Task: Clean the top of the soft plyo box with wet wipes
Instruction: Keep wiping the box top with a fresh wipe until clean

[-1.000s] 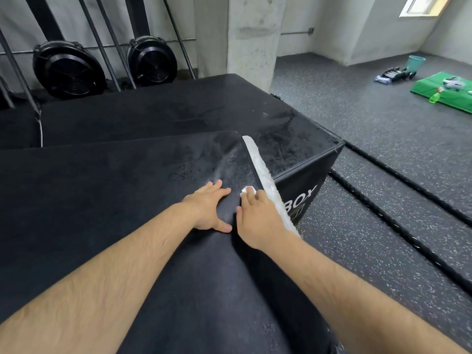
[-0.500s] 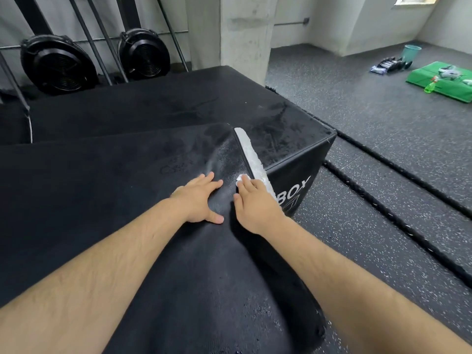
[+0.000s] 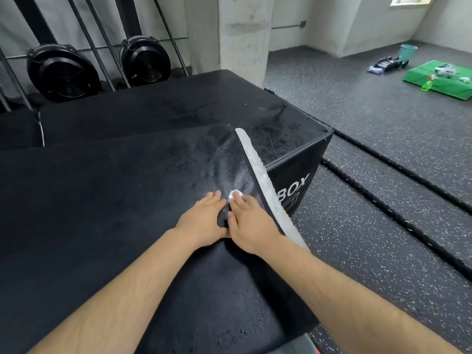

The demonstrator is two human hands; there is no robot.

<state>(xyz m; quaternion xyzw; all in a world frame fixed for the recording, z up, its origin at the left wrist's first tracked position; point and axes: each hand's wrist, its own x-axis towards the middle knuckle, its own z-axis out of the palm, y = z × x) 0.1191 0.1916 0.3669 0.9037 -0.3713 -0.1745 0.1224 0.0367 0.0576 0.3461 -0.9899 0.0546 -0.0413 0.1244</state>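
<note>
A large black soft plyo box (image 3: pixel 102 200) fills the left and middle of the view, its top dull with wet smears. A white fuzzy strip (image 3: pixel 263 180) runs along its right edge. My right hand (image 3: pixel 249 221) presses a small white wet wipe (image 3: pixel 235 194) flat on the top near that edge; only the wipe's tip shows past my fingers. My left hand (image 3: pixel 204 221) rests flat on the top, touching the right hand's side.
A second, lower black box (image 3: pixel 293 139) marked "BOX" stands beyond the edge. Two black fans (image 3: pixel 63 72) and slanted bars sit at the back left. A concrete pillar (image 3: pixel 242 34) rises behind. Thick ropes (image 3: pixel 408 200) lie on the speckled floor; a green mat (image 3: pixel 439 83) lies far right.
My right hand with the wipe has slid left, away from the white strip, until it touches my left hand. My left hand has stayed about where it was.
</note>
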